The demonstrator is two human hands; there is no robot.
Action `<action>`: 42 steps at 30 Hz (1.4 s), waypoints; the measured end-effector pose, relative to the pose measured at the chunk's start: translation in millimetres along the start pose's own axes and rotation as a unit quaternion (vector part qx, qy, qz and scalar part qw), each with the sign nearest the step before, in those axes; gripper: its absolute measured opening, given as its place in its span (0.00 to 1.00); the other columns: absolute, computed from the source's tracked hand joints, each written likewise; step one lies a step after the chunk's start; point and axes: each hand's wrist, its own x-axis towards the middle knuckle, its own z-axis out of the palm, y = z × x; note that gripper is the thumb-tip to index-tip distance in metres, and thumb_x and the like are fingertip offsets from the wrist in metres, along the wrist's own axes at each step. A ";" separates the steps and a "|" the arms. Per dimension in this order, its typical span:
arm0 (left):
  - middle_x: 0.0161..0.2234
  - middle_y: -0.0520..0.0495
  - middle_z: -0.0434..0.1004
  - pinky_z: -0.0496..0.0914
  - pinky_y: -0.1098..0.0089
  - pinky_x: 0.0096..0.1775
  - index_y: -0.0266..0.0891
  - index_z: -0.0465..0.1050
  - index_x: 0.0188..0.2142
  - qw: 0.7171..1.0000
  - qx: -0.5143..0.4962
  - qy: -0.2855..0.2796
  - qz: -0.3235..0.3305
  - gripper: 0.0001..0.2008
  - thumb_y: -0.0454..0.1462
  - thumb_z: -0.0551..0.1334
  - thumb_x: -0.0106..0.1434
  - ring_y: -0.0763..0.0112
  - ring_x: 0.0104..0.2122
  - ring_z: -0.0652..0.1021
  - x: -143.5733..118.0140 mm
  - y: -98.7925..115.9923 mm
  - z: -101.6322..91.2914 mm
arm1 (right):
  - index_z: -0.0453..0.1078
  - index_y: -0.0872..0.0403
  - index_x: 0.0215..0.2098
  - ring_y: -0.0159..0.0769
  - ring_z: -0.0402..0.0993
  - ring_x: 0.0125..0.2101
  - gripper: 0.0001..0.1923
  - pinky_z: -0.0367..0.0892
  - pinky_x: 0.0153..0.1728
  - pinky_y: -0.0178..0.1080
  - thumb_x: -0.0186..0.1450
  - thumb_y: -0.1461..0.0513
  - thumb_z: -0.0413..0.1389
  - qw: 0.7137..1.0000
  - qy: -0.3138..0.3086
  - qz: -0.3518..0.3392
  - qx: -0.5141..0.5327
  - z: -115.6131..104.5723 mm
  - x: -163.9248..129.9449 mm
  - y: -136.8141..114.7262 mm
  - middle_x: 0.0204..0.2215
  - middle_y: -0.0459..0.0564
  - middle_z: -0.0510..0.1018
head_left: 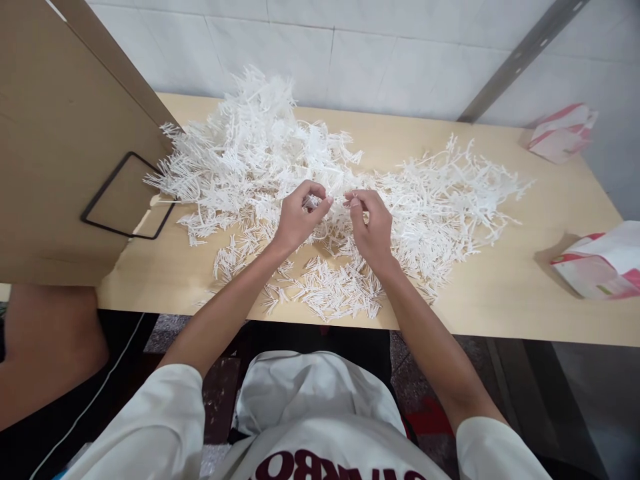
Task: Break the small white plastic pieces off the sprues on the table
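A thin white plastic sprue piece [338, 197] is pinched between the 2 hands near the centre of the wooden table [525, 293], just above a wide heap of white plastic sprues [260, 147]. The left hand [299, 217] is curled, thumb and forefinger closed on the left end of the piece; the right hand [369, 223] is likewise curled, its fingertips closed on the right end, so both grips are nearly shut with only the thin strand between the pads. How the strand is joined to the pile beneath cannot be told. At 6 o'clock from the hands, a flatter scatter of short white sticks [335, 290] is spread toward the table's near edge. The tall heap is seen from 10 to 12 o'clock, and a lower spread of branched pieces [450, 200] is laid out at 3 o'clock. At 9 o'clock, a brown cardboard panel [55, 147] with a black-outlined rectangle is stood against the table's left end. At 2 o'clock, well apart, a pink-and-white bag [563, 133] is set near the tiled wall [350, 53]; a 2nd pink-and-white bag [600, 263] is placed at 3 o'clock by the right edge. A white shirt with red lettering [320, 433] is visible at 6 o'clock.
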 end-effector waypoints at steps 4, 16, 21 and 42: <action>0.33 0.50 0.78 0.66 0.74 0.29 0.41 0.72 0.36 0.999 -0.025 -0.035 0.006 0.15 0.50 0.62 0.60 0.77 0.28 0.73 -3.9 1.8 3.1 | 0.70 0.45 0.45 0.35 0.72 0.45 0.13 0.69 0.44 0.43 0.68 0.51 0.49 0.999 -0.024 0.009 0.027 -0.3 2.4 3.0 0.45 0.49 0.76; 0.32 0.50 0.79 0.66 0.73 0.35 0.40 0.76 0.36 0.990 -0.059 -0.116 0.059 0.14 0.47 0.59 0.64 0.76 0.31 0.74 -5.4 3.6 3.3 | 0.74 0.48 0.37 0.30 0.74 0.34 0.08 0.69 0.37 0.37 0.65 0.54 0.56 0.998 -0.022 -0.022 0.049 1.2 2.5 14.1 0.34 0.44 0.80; 0.28 0.52 0.75 0.65 0.73 0.33 0.39 0.74 0.32 0.988 -0.073 -0.132 0.025 0.12 0.44 0.60 0.63 0.76 0.29 0.72 -6.0 8.2 1.1 | 0.71 0.49 0.35 0.31 0.71 0.32 0.09 0.66 0.35 0.37 0.69 0.56 0.51 0.993 -0.042 -0.104 -0.030 -1.9 3.8 19.9 0.29 0.45 0.76; 0.24 0.53 0.69 0.63 0.75 0.27 0.37 0.71 0.25 0.890 -0.389 -0.151 -0.184 0.05 0.35 0.62 0.56 0.81 0.24 0.69 2.6 8.3 -2.7 | 0.71 0.47 0.45 0.31 0.73 0.38 0.14 0.71 0.40 0.38 0.64 0.51 0.57 0.976 -0.081 0.061 0.194 -5.0 3.5 4.8 0.40 0.46 0.76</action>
